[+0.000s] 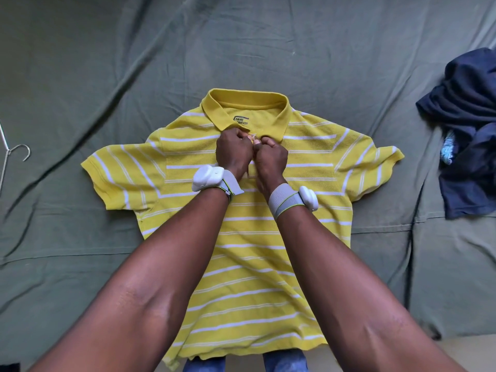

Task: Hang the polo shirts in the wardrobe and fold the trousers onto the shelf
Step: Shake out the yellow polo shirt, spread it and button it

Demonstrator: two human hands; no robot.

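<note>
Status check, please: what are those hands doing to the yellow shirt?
Left hand, right hand: both pinching the placket. Yellow polo shirt: flat on green sheet. Nothing in the way.

Polo shirt (241, 237): matt, textured knit cloth. Bed cover (80, 76): matt, creased woven cloth. Hanger (16, 154): thin, shiny metal wire. Wrist devices (205, 178): smooth white plastic.
</note>
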